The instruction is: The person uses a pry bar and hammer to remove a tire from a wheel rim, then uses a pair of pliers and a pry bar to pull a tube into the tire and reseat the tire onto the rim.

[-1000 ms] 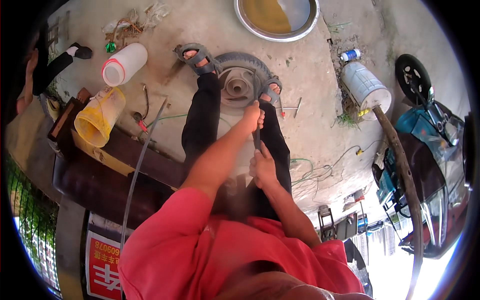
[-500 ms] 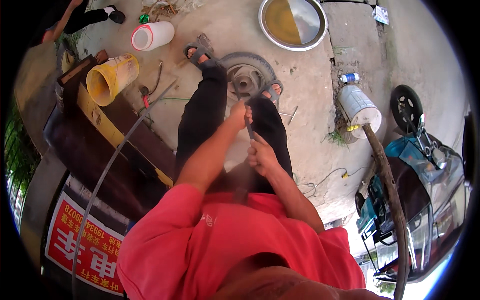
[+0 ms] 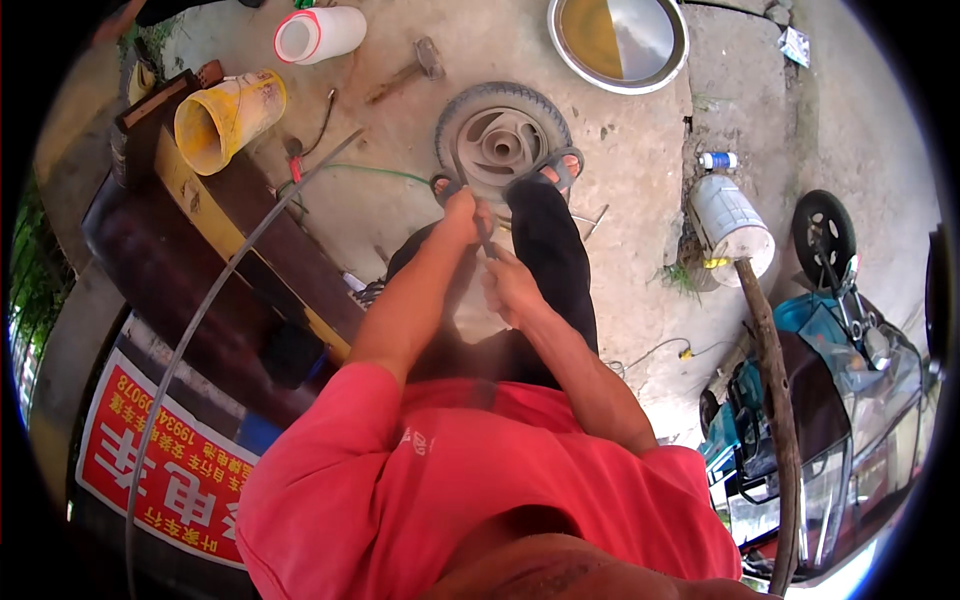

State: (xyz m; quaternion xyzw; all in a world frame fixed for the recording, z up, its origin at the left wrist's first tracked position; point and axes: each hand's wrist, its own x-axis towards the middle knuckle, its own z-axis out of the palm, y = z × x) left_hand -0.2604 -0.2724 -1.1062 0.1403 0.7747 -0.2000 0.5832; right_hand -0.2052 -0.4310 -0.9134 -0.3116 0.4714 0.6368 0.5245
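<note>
Both my hands grip a long dark metal pry bar (image 3: pixel 487 238), held slanting between my legs. My left hand (image 3: pixel 464 214) is closed round it nearer the wheel, and my right hand (image 3: pixel 514 288) is closed round it closer to my body. The bar's far end reaches the near left side of a scooter-type wheel (image 3: pixel 503 100), which lies flat on the ground with a black tyre round a grey spoked rim. Whether the tip is under the tyre's edge, I cannot tell. My sandalled feet (image 3: pixel 565 170) stand at the wheel's near edge, left and right.
A hammer (image 3: pixel 429 60) lies beyond the wheel. A metal basin (image 3: pixel 648 75) of water stands far right, a yellow bucket (image 3: pixel 240 118) and a white bucket (image 3: pixel 340 32) left. Nearby are a brown sofa (image 3: pixel 180 260), a T-shaped tool (image 3: pixel 596 222), a wooden pole (image 3: pixel 775 400) and a vehicle (image 3: pixel 850 400).
My left foot has moved back from beside the hammer to the wheel's near left edge, leaving the hammer in full view. Both hands still hold the pry bar at the wheel.
</note>
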